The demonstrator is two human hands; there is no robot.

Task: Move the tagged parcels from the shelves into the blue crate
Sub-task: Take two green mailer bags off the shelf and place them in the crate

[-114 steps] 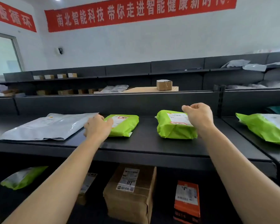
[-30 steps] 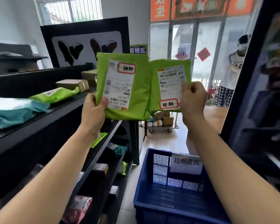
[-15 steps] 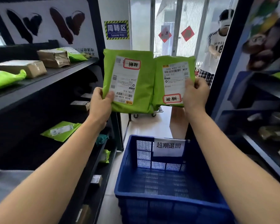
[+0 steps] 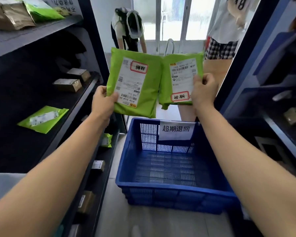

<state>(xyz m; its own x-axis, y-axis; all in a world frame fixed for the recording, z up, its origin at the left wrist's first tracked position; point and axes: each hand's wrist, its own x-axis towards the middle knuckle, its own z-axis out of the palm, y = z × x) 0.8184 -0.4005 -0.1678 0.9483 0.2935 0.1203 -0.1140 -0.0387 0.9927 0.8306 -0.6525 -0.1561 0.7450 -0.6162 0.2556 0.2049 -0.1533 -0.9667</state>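
Observation:
Two green tagged parcels hang upright side by side above the far end of the blue crate (image 4: 162, 183). My left hand (image 4: 102, 100) grips the bigger green parcel (image 4: 149, 86) at its lower left corner. My right hand (image 4: 203, 90) pinches the smaller green parcel (image 4: 166, 77) at its right edge. Each carries a white shipping label with a red-bordered tag. The crate stands on the floor below, nothing inside, with a white paper sign (image 4: 176, 130) on its far wall.
Dark shelving (image 4: 41, 31) on the left holds another green parcel (image 4: 42, 118), brown boxes (image 4: 68, 83) and packets. Blue shelving (image 4: 270, 93) stands to the right. Two people (image 4: 128, 29) are near the glass doors beyond the aisle.
I lifted both green parcels off the shelf and turned toward the aisle. Since half a second ago my view has tipped down and closer, with the parcels lower over the crate.

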